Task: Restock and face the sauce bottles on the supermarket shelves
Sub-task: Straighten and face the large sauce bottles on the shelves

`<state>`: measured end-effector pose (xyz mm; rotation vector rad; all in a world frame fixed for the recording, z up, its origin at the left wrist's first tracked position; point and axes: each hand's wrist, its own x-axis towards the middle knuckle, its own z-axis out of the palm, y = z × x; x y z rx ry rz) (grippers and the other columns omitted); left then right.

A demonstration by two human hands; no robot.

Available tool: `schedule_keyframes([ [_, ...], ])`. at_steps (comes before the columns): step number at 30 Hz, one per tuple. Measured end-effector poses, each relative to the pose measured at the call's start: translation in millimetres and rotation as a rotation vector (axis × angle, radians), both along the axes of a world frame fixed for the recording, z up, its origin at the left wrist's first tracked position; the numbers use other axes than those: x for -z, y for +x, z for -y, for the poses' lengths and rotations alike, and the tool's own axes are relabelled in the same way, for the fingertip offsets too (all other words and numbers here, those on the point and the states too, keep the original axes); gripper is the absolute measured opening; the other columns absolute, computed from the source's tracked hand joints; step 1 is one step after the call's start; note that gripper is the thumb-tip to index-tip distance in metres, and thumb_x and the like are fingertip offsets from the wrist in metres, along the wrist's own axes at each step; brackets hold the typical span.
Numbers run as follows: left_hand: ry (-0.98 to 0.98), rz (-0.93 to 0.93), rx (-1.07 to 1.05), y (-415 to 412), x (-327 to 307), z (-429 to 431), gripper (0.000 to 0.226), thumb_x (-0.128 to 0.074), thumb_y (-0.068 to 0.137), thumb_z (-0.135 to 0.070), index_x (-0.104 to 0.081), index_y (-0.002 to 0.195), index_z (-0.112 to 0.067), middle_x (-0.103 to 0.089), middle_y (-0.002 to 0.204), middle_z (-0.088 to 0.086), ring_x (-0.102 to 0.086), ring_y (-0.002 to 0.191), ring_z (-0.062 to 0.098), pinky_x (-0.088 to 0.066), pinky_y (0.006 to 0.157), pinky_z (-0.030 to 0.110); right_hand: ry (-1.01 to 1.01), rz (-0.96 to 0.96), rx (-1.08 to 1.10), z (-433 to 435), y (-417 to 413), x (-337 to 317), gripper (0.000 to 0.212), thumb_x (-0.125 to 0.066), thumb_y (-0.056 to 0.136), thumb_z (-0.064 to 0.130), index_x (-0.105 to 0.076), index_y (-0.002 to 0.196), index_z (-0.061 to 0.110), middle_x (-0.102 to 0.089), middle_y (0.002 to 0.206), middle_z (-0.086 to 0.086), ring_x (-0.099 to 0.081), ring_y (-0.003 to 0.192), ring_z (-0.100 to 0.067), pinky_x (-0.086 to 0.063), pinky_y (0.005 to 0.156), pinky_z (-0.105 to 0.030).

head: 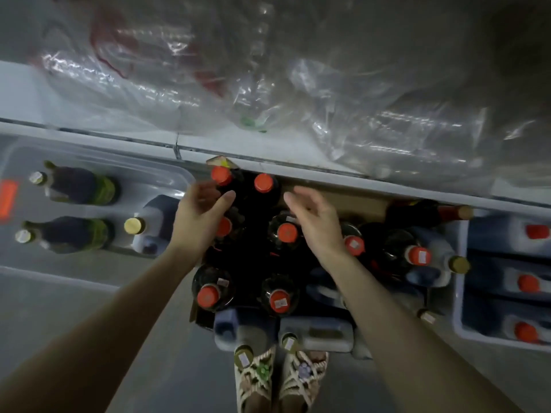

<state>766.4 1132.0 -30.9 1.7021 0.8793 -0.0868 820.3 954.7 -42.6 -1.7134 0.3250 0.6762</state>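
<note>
Hands over sauce bottles, frame centre
Left hand and right hand hover, fingers apart, empty; the bottles look heavy, breakable glass—grip the necks.

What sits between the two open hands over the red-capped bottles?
In the head view, dark bottles: one red cap shows in the gap between the left hand and right hand. Neither hand grips anything.

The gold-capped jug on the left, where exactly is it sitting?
In the head view, the gold-capped jug stands left of the person's left hand, at the right end of a clear plastic bin, beside two green bottles.
</note>
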Motion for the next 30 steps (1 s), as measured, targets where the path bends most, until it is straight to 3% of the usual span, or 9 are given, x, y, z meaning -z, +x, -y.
schedule_keyframes([
  [3, 0.003, -0.026, 0.020, 3.3, 22.6, -14.8, 0.043, -0.070, 0.085, -0.028, -0.049, 0.121, -0.021, -0.057, 0.110, -0.007, -0.057, 0.106, 0.011, -0.048, 0.092, 0.028, 0.002, -0.011, -0.078, -18.2, 10.1, 15.5, 0.045, -0.068, 0.088, 0.032, -0.055, 0.130, 0.021, -0.059, 0.121, 0.004, -0.058, 0.107, -0.007, -0.048, 0.095, -0.027],
  [7, -0.043, 0.002, 0.061, 12.6, 49.5, -31.9, 0.052, -0.073, 0.083, -0.023, -0.052, 0.130, -0.015, -0.059, 0.123, -0.002, -0.055, 0.115, 0.010, -0.044, 0.102, 0.029, 0.083, 0.003, -0.109, -37.2, 21.3, 35.0, 0.047, -0.072, 0.085, 0.020, -0.056, 0.129, 0.015, -0.062, 0.115, 0.008, -0.056, 0.112, -0.005, -0.041, 0.095, -0.017],
  [11, -0.085, 0.121, 0.209, 22.4, 67.7, -39.9, 0.041, -0.071, 0.083, -0.009, -0.059, 0.123, -0.006, -0.066, 0.119, 0.004, -0.060, 0.102, 0.002, -0.045, 0.090, 0.012, 0.102, 0.034, -0.185, -37.4, 33.1, 59.2, 0.051, -0.079, 0.077, 0.022, -0.059, 0.124, 0.026, -0.064, 0.124, 0.004, -0.058, 0.116, -0.007, -0.042, 0.104, -0.025],
  [13, -0.093, 0.170, 0.234, 27.0, 80.1, -42.4, 0.035, -0.070, 0.083, -0.006, -0.061, 0.117, -0.001, -0.067, 0.116, 0.013, -0.062, 0.101, 0.009, -0.048, 0.090, 0.016, 0.083, 0.052, -0.297, -37.3, 37.8, 69.2, 0.050, -0.081, 0.075, 0.023, -0.059, 0.118, 0.035, -0.065, 0.119, 0.009, -0.058, 0.114, -0.005, -0.042, 0.103, -0.024],
  [17, -0.125, 0.222, 0.200, 31.1, 95.3, -45.1, 0.029, -0.072, 0.081, -0.004, -0.064, 0.109, -0.001, -0.067, 0.109, 0.020, -0.062, 0.098, 0.016, -0.050, 0.096, 0.032, 0.055, 0.138, -0.376, -41.8, 39.0, 81.4, 0.038, -0.077, 0.080, 0.019, -0.059, 0.110, 0.035, -0.065, 0.106, 0.016, -0.059, 0.101, 0.001, -0.042, 0.091, -0.012],
  [21, -0.055, 0.220, 0.218, 30.1, 93.0, -43.7, 0.029, -0.073, 0.079, -0.003, -0.063, 0.105, -0.005, -0.068, 0.103, 0.012, -0.064, 0.097, 0.015, -0.051, 0.092, 0.025, 0.090, 0.166, -0.251, -37.0, 37.1, 76.8, 0.022, -0.070, 0.085, 0.012, -0.062, 0.104, 0.019, -0.066, 0.098, 0.005, -0.060, 0.085, 0.003, -0.044, 0.081, -0.007],
  [24, 0.028, 0.238, 0.236, 34.1, 80.4, -47.1, 0.025, -0.077, 0.076, -0.010, -0.065, 0.098, -0.012, -0.070, 0.098, 0.009, -0.066, 0.098, 0.022, -0.051, 0.093, 0.030, 0.073, 0.192, -0.256, -32.6, 37.6, 59.1, 0.019, -0.071, 0.085, 0.017, -0.063, 0.102, 0.020, -0.068, 0.094, 0.010, -0.062, 0.087, 0.003, -0.045, 0.083, -0.009],
  [27, 0.078, 0.245, 0.268, 39.8, 53.9, -49.4, 0.021, -0.080, 0.074, -0.014, -0.064, 0.087, -0.020, -0.069, 0.088, 0.001, -0.066, 0.088, 0.017, -0.051, 0.089, 0.031, 0.076, 0.222, -0.268, -33.4, 41.6, 26.0, 0.013, -0.070, 0.086, 0.022, -0.064, 0.097, 0.024, -0.069, 0.096, 0.009, -0.064, 0.096, -0.003, -0.047, 0.090, -0.015],
  [30, 0.098, 0.256, 0.251, 38.9, 10.2, -47.8, 0.025, -0.081, 0.072, -0.017, -0.066, 0.092, -0.013, -0.070, 0.086, 0.002, -0.066, 0.084, 0.017, -0.053, 0.083, 0.030, 0.077, 0.289, -0.277, -34.0, 45.0, -20.3, 0.014, -0.070, 0.086, 0.025, -0.064, 0.098, 0.023, -0.069, 0.098, 0.006, -0.065, 0.097, -0.007, -0.049, 0.092, -0.021],
])
